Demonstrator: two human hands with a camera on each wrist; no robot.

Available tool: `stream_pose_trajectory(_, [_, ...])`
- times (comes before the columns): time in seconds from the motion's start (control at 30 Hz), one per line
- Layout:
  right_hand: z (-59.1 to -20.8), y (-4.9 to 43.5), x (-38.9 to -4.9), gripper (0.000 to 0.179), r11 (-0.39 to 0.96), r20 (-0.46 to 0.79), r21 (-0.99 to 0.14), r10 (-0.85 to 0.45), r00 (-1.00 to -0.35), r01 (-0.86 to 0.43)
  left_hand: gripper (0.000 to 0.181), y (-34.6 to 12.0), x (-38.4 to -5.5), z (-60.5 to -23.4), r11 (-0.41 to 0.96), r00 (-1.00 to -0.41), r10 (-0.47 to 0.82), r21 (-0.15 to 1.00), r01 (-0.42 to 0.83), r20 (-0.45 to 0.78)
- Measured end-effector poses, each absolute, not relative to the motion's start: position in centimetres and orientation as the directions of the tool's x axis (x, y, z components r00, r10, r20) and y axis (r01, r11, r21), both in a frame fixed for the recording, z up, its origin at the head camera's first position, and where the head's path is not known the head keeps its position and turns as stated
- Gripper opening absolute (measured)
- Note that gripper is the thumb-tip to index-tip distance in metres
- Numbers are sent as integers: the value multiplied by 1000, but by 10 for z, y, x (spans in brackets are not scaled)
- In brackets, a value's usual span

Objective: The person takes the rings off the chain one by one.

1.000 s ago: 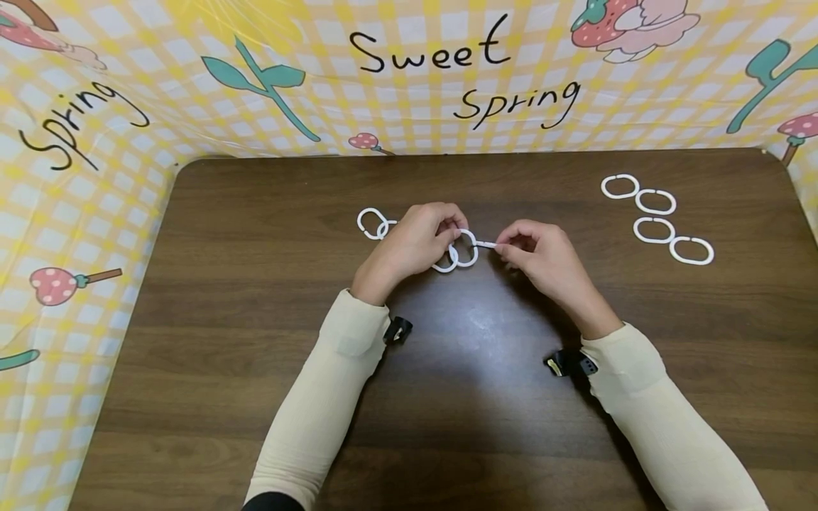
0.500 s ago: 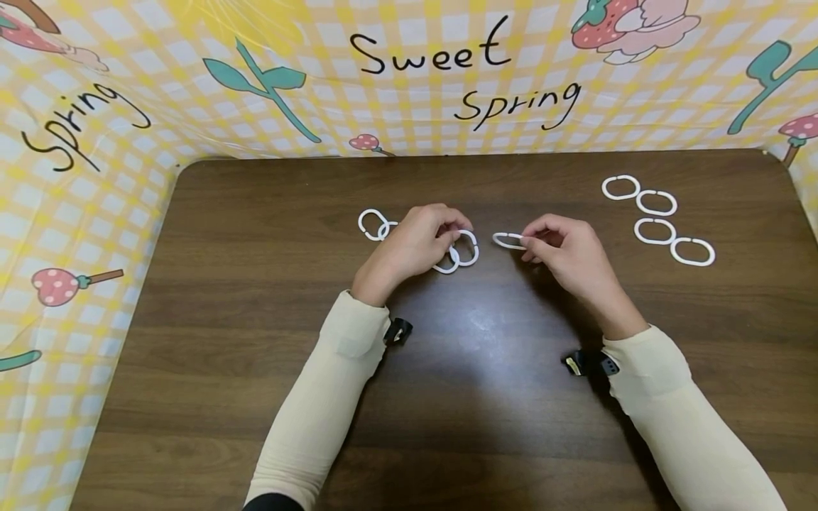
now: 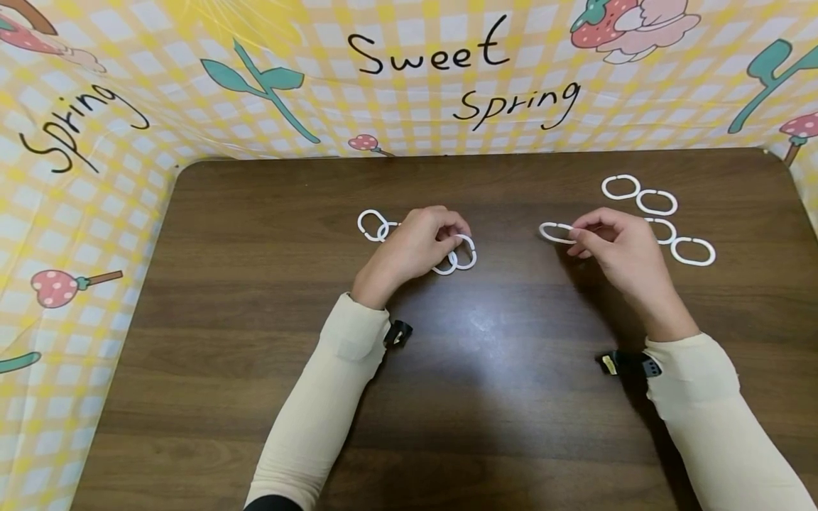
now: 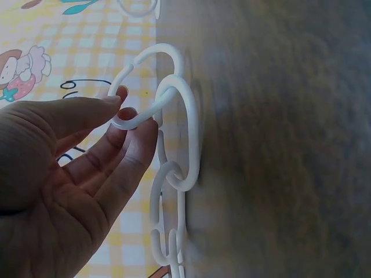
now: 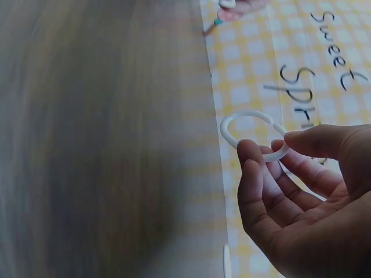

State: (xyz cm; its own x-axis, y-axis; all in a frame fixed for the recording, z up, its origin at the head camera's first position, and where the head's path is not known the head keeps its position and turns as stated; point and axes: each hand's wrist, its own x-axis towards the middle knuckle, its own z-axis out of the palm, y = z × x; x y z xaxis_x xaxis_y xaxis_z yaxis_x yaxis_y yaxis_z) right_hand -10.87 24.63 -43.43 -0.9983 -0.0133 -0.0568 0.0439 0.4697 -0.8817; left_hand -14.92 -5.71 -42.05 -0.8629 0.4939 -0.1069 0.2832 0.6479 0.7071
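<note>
Scanning from the left, we see checked cloth [image 3: 96,213] filling the left side and top of the frame, bordering a brown table [image 3: 486,397]. Left of centre lies a white chain [image 4: 193,136], its middle covered by the left hand [image 3: 418,245]. At the right, four rings [image 3: 693,264] rest on the wood, one partly hidden by the right hand [image 3: 623,248]. We find the chain slanting down toward the right; the loose ring [image 5: 248,113], right of centre, has its long axis nearly level, free end leftward. The left hand, reaching from the lower left, pinches the chain's end ring [image 4: 181,58]; the right, from the lower right, pinches the loose ring.
</note>
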Motion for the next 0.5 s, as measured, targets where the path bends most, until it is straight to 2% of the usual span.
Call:
stream_pose_trajectory(0.23, [-437, 271, -113, 7, 323, -32, -945, 39, -999, 43, 13, -59, -149, -421, 650, -865, 490, 706, 281, -107])
stream_pose_trajectory(0.37, [-437, 283, -117, 22, 150, -47, -987, 50, -998, 54, 13, -59, -148, -420, 647, -866, 490, 708, 284, -99])
stream_pose_trajectory(0.5, [-436, 290, -121, 32, 144, -68, -986, 74, -995, 78, 13, -60, -148, -420, 642, -867, 490, 712, 284, -95])
